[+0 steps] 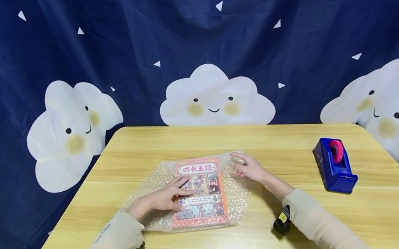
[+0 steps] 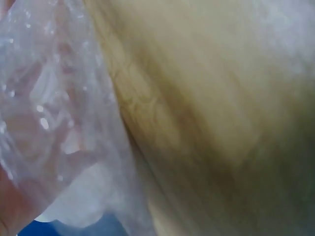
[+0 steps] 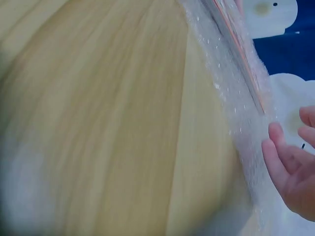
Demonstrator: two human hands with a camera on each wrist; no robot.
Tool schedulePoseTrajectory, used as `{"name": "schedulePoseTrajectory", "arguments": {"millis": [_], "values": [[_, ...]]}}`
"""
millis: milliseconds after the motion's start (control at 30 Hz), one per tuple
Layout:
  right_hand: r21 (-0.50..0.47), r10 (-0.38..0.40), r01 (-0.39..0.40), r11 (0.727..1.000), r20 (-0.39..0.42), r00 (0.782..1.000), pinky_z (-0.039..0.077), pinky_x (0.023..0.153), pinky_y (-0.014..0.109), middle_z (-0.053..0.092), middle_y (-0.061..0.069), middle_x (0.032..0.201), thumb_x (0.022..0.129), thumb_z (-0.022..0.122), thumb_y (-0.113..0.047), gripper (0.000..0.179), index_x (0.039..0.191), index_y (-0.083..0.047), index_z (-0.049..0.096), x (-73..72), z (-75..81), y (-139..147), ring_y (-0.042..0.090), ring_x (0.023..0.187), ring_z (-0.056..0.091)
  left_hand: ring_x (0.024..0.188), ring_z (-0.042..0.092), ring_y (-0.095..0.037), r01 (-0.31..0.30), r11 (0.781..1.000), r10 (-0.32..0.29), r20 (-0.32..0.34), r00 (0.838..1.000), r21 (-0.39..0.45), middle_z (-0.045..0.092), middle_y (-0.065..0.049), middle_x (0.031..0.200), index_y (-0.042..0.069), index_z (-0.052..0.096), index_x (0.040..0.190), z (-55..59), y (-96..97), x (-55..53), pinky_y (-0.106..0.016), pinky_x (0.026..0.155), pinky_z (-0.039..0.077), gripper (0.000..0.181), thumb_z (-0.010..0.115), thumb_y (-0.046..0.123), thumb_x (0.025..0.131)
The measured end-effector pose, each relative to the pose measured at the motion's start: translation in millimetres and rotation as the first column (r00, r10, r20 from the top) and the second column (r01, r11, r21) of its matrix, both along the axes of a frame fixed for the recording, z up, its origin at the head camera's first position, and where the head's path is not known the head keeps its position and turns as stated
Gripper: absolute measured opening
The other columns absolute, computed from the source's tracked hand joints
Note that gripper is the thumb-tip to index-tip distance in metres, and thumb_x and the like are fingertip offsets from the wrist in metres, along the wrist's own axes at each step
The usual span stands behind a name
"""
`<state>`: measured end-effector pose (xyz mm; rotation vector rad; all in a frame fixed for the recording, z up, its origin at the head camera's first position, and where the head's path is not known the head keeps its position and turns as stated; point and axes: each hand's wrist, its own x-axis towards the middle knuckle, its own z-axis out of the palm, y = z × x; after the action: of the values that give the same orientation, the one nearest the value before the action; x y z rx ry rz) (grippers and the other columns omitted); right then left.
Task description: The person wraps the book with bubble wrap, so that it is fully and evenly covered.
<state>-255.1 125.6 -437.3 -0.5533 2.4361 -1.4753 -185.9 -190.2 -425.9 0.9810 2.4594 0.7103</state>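
A comic-style book (image 1: 209,200) with an orange-red border and a Chinese title lies on the table, with clear bubble wrap (image 1: 154,184) around it. The wrap spreads past the book on both sides. My left hand (image 1: 167,195) rests on the book's left half, fingers spread. At the wrap's upper right corner is my right hand (image 1: 250,169), its index finger stretched along the edge and the other fingers loosely bent. In the right wrist view, the fingers (image 3: 283,160) are beside the bubble wrap (image 3: 231,108). Bubble wrap (image 2: 54,98) partly veils the left hand in the left wrist view.
A blue tape dispenser (image 1: 334,174) with a pink roll (image 1: 336,150) stands on the right of the wooden table (image 1: 273,236). Behind the table's far edge hangs a dark blue curtain (image 1: 180,27) printed with smiling clouds. Both wrists wear small black devices, one (image 1: 282,222) showing plainly.
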Motion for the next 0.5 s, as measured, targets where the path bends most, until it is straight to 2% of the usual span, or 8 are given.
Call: {"name": "schedulePoseTrajectory", "arguments": {"millis": [67,167,267,400,500], "values": [[-0.001,-0.048,0.048,0.999,-0.011,0.999,0.049,0.057,0.024,0.057,0.027,0.094,0.092,0.050,-0.010,0.049,0.136,0.004,0.035,1.1,0.7,4.9,0.015,0.062,0.054,0.135,-0.002,-0.044,-0.005,1.000,0.005,-0.002,1.000,-0.002,0.007,-0.021,0.150,0.013,0.045,0.135,0.4,0.6,0.0,-0.065,0.102,0.005,0.058,0.066,0.019,0.081],[0.016,-0.126,0.127,0.992,-0.030,0.992,0.046,0.050,0.024,0.054,0.031,0.108,0.092,0.049,-0.009,0.047,0.135,0.005,0.038,2.8,0.8,13.5,0.018,0.058,0.051,0.135,-0.001,-0.044,-0.009,1.000,0.009,0.000,1.000,-0.009,0.007,-0.021,0.150,0.013,0.045,0.135,0.7,1.1,0.3,-0.065,0.103,0.006,0.058,0.066,0.019,0.081],[0.076,-0.185,0.191,0.979,-0.083,0.979,0.048,0.061,0.031,0.048,0.030,0.120,0.091,0.052,-0.011,0.046,0.131,0.007,0.041,4.7,-0.6,22.8,0.026,0.072,0.054,0.135,-0.001,-0.044,-0.010,1.000,0.010,0.000,1.000,-0.011,0.007,-0.022,0.150,0.013,0.046,0.135,0.1,1.0,0.4,-0.066,0.102,0.006,0.058,0.066,0.019,0.081],[0.152,-0.194,0.213,0.965,-0.131,0.972,0.043,0.086,0.045,0.049,0.030,0.115,0.091,0.054,-0.017,0.050,0.129,0.011,0.041,6.6,-1.8,34.1,0.035,0.099,0.049,0.135,-0.001,-0.044,-0.014,1.000,0.014,0.005,1.000,0.000,0.006,-0.021,0.151,0.013,0.046,0.135,0.2,0.9,0.2,-0.065,0.103,0.005,0.058,0.066,0.018,0.081],[0.149,-0.195,0.207,0.967,-0.092,0.977,0.038,0.095,0.051,0.046,0.033,0.121,0.092,0.052,-0.020,0.054,0.132,0.013,0.036,7.1,-1.3,40.6,0.043,0.111,0.045,0.135,-0.001,-0.044,-0.016,1.000,0.016,0.006,1.000,0.003,0.007,-0.021,0.151,0.013,0.046,0.134,0.3,0.7,-0.3,-0.065,0.103,0.005,0.058,0.066,0.019,0.081]]}}
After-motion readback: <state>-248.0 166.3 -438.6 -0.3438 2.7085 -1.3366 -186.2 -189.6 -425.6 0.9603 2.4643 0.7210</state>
